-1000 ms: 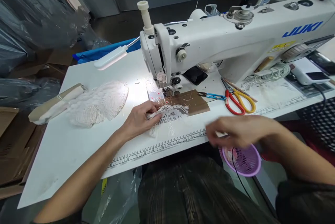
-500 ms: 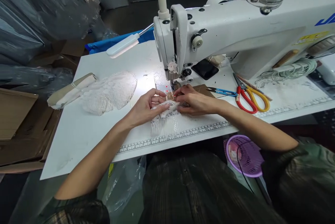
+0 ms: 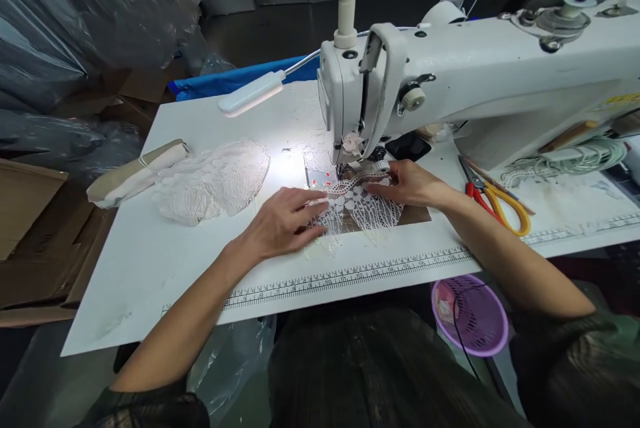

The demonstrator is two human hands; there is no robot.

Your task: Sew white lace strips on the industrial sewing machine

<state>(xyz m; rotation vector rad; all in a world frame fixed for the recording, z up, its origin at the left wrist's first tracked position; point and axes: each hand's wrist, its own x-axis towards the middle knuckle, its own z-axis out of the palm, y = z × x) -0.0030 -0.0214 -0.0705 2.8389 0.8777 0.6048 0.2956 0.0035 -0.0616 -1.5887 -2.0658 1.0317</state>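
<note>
Under the needle, mid-counter: a white lace piece (image 3: pixel 357 205) lies flat, its top edge at the presser foot and its fringe spreading toward the near edge of the counter.
Left grip: left hand (image 3: pixel 283 221), fingers flat and spread, pressing down on the left part of the lace; nothing is pinched.
Right grip: right hand (image 3: pixel 410 183), fingers together and low, fingertips on the lace's upper right edge just beside the foot; I cannot tell whether they nip the cloth or only press it.
Key relation: the lace lies between the two hands, its long axis running left to right along the counter; the needle sits beyond the top edge, toward the far edge.
Nearer hand: the right hand is closer to the needle; the left sits back toward the near edge.
Beneath: a brown card (image 3: pixel 415 215) shows under the lace.
Machine: white sewing machine (image 3: pixel 480 88) spans the right half of the counter (image 3: pixel 150 268).
Outward: a lace heap (image 3: pixel 213 178) toward the left edge; scissors (image 3: pixel 495 198) toward the right; a ruler strip along the near edge.
</note>
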